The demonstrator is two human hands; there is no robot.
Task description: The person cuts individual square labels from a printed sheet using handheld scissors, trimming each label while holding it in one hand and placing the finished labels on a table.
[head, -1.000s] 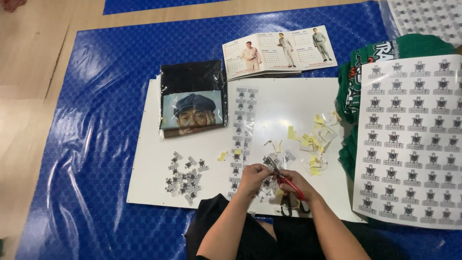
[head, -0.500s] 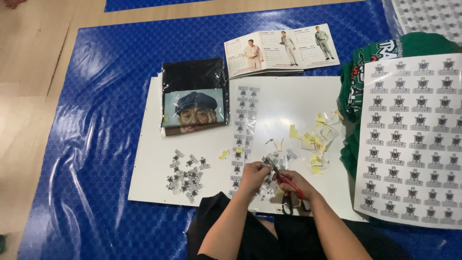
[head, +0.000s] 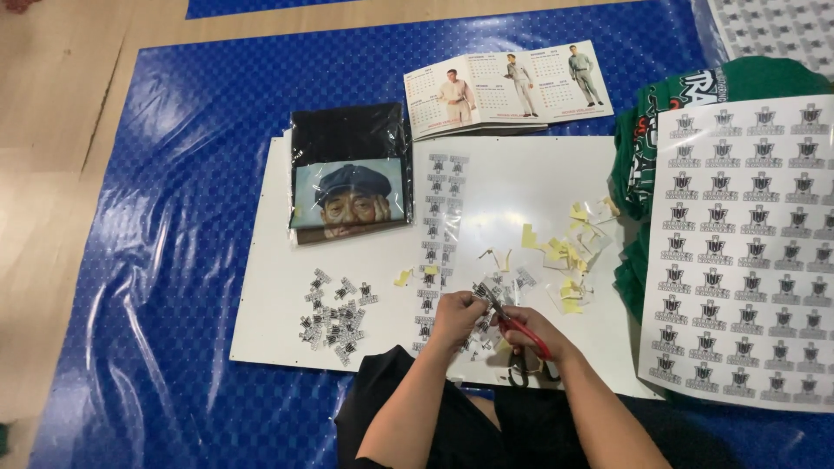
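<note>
My left hand pinches a small black-and-white printed sticker piece over the white board. My right hand grips red-handled scissors, whose blades point up-left at that piece. Two long strips of the same stickers lie up the middle of the board. A pile of cut-out stickers sits at the board's left front. Yellow paper scraps are scattered to the right of my hands. A second pair of dark scissors lies under my right wrist.
A large uncut sticker sheet lies at the right over green fabric. A bagged black garment with a portrait print rests on the board's back left. An open booklet lies behind. Blue mat covers the floor.
The view has shifted slightly. My hands stay in the same spot, working the scissors on the small piece.
</note>
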